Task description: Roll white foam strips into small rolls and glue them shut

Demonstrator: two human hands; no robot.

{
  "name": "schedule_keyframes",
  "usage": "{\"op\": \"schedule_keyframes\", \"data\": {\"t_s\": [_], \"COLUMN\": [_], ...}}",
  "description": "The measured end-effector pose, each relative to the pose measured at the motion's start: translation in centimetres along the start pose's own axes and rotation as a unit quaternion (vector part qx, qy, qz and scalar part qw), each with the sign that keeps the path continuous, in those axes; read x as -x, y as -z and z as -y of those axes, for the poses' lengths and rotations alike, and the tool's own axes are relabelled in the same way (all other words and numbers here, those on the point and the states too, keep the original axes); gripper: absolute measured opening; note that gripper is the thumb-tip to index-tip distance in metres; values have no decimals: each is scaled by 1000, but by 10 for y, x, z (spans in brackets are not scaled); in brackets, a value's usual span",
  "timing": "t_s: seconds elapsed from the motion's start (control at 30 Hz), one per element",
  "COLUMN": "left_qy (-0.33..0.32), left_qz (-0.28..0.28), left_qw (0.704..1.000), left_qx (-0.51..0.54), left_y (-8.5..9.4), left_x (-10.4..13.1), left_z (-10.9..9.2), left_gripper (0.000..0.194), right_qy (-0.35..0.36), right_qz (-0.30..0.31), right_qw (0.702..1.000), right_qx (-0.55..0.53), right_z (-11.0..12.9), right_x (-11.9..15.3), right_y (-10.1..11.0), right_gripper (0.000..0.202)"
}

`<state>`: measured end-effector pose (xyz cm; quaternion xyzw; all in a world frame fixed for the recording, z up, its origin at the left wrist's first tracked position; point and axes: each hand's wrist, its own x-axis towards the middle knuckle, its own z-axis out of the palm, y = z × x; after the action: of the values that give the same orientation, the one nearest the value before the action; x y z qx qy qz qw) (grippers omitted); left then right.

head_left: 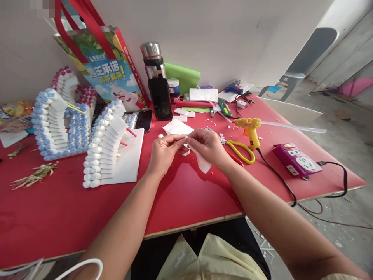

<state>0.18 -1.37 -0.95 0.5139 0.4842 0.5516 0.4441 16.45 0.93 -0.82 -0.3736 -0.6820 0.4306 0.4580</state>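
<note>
Over the middle of the red table, my left hand (163, 152) and my right hand (209, 146) meet with their fingertips pinched together. Between them is a thin white strip of paper or tissue (204, 165), its loose end hanging below my right hand. The part right at the fingertips is mostly hidden. Just behind my hands lies a white sheet (177, 127). Scissors with yellow handles (244, 151) rest close to my right hand. To the left of my left hand stands an arched model of white rolled pieces (96, 159) on a white board (132, 163).
A yellow glue gun (253, 134) stands on the right, near a purple power socket (297, 160) with its cable. At the back are a steel flask (152, 58), a phone (160, 99) leaning upright and a shopping bag (101, 70). A blue-and-white model (48, 124) stands left.
</note>
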Motion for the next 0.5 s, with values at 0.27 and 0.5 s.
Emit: {"op": "schedule_keyframes", "data": {"t_s": [0.27,0.5], "left_qy": [-58,-58], "left_qz": [27,11], "left_qw": [997,997], "left_qx": [-46,-52], "left_y": [7,4], "left_x": [-5,-4], "left_z": [-1,3], "left_gripper": [19,17], "right_qy": [-21,-19], "right_qz": [24,-17], "right_qw": [999,995], "right_qx": [-3,96], "right_z": [0,4], "right_x": [-1,-1], "right_y": [3,4], "right_gripper": [21,20]}}
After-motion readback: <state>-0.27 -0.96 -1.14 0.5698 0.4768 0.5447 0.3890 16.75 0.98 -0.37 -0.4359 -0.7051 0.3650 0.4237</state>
